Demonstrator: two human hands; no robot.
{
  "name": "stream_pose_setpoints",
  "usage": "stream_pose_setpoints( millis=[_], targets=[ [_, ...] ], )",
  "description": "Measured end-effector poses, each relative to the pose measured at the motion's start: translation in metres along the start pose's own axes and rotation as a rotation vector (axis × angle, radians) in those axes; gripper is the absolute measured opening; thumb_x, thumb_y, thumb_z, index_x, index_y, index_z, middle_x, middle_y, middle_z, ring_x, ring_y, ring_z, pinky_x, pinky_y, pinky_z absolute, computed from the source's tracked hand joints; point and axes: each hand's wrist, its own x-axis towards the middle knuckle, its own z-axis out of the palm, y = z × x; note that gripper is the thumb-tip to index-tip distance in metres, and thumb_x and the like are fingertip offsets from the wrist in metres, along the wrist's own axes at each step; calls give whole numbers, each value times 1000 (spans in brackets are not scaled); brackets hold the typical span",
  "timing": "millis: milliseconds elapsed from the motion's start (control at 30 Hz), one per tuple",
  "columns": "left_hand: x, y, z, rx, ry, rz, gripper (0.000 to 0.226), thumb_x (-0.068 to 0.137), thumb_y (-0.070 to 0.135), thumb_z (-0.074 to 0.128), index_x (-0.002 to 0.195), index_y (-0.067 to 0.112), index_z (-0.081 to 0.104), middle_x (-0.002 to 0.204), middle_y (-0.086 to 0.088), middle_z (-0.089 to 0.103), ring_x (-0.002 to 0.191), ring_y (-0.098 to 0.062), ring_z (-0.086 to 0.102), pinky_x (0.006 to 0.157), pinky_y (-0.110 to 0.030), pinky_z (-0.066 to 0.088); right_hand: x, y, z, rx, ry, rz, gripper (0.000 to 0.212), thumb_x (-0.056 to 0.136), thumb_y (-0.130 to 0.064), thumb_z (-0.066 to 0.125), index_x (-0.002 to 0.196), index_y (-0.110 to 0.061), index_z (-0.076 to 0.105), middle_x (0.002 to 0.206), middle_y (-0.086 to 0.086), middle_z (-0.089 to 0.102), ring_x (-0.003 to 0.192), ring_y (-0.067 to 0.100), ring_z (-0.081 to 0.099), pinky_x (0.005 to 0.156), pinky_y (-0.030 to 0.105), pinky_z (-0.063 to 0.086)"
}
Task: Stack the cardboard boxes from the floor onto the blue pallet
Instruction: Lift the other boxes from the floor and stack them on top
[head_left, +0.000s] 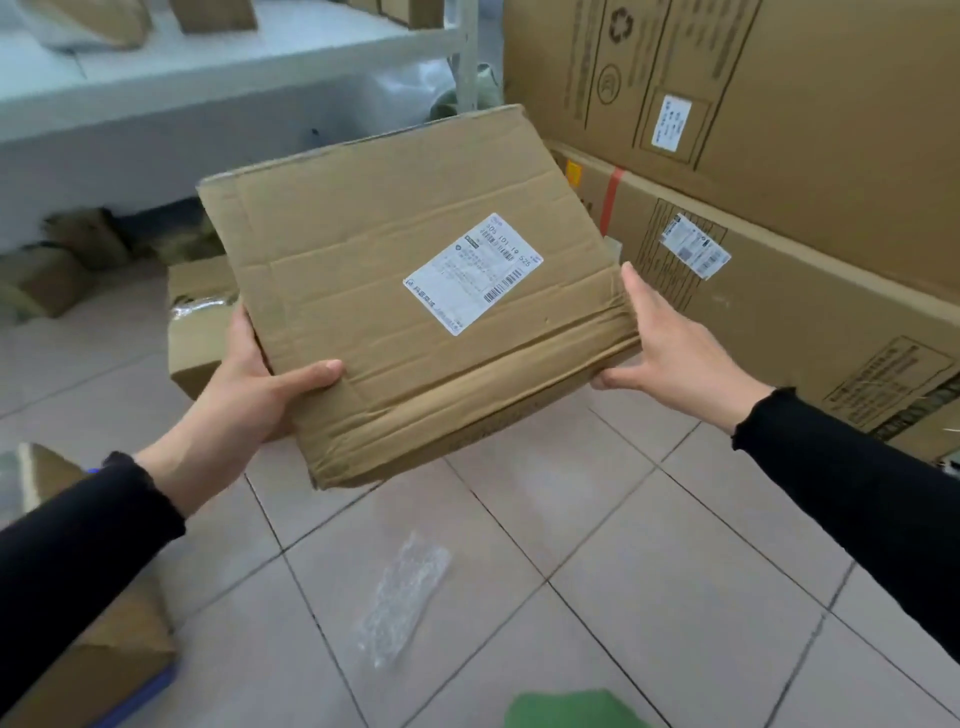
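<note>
Flat box up off the floor, carried between my hands.

My left hand (249, 395) and right hand (675, 358) clamp opposite corners of the cardboard box (415, 291), tilted for balance; blue pallet (137, 696) edge at seven o'clock.

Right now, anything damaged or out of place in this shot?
The held cardboard box is creased and dented, worst along its near edge between the left hand and right hand. A loose strip of bubble wrap lies on the floor tiles below.
</note>
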Motion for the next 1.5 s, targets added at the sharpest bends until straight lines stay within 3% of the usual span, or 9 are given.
stream_pose_setpoints(
  millis=[167, 367, 567, 700, 800, 967, 1100, 1433, 1500],
  targets=[
    [-5, 34, -120, 33, 190, 35, 86, 85, 2, 74, 155, 24, 27, 133, 6, 59, 115, -7, 65, 92, -26, 55, 38, -108, 21, 199, 41, -195, 131, 75, -33, 91, 167, -18, -1, 173, 4, 19, 157, 20, 24, 125, 37, 23],
    [-62, 37, -279, 41, 430, -74, 75, 88, 25, 77, 150, 23, 35, 135, -2, 61, 115, -18, 67, 94, -38, 56, 58, -261, 94, 349, -58, -402, 129, 74, -32, 91, 167, -16, 3, 170, 7, 25, 155, 23, 25, 122, 31, 19],
    [-143, 24, -401, 116, 595, -243, 60, 94, 19, 71, 145, 22, 41, 123, -1, 67, 105, -18, 70, 70, -29, 63, 31, -380, 160, 467, -220, -542, 128, 75, -31, 91, 167, -13, 3, 170, 6, 24, 155, 21, 26, 122, 32, 21],
    [-190, 7, -454, 118, 672, -366, 62, 92, 16, 72, 145, 26, 40, 123, -1, 66, 101, -17, 69, 62, -31, 63, -1, -431, 195, 555, -348, -571, 120, 75, -28, 91, 165, -18, 12, 151, -3, 39, 129, 6, 37, 109, 24, 32],
    [-217, -19, -485, 103, 723, -441, 69, 89, 19, 76, 148, 25, 39, 130, -3, 65, 105, -21, 69, 65, -35, 64, -23, -454, 218, 586, -403, -610, 102, 75, -29, 90, 157, -26, 29, 134, -6, 44, 120, 9, 46, 102, 27, 40],
    [-237, -51, -513, 126, 718, -522, 78, 86, 26, 79, 152, 29, 38, 138, -7, 59, 121, -32, 62, 95, -51, 54, -41, -472, 244, 582, -444, -619, 98, 73, -34, 91, 154, -25, 35, 137, 0, 48, 120, 12, 50, 100, 27, 41],
    [-241, -65, -519, 170, 708, -523, 82, 87, 26, 78, 155, 32, 32, 143, -7, 54, 125, -32, 58, 105, -54, 48, -50, -476, 256, 591, -460, -620, 94, 73, -33, 91, 150, -26, 39, 139, -1, 50, 124, 14, 52, 108, 36, 47],
    [-238, -76, -529, 276, 685, -626, 113, 66, 41, 87, 160, 35, 24, 155, -8, 43, 132, -34, 51, 112, -55, 40, -50, -471, 269, 497, -505, -598, 115, 72, -40, 91, 162, -23, 21, 156, 1, 42, 135, 19, 49, 113, 41, 45],
    [-233, -69, -524, 345, 683, -661, 108, 74, 35, 86, 161, 36, 22, 162, -7, 34, 141, -35, 41, 118, -54, 31, -43, -467, 263, 417, -526, -624, 115, 74, -48, 87, 163, -23, 19, 156, 1, 42, 132, 19, 51, 107, 38, 47]
  ],
)
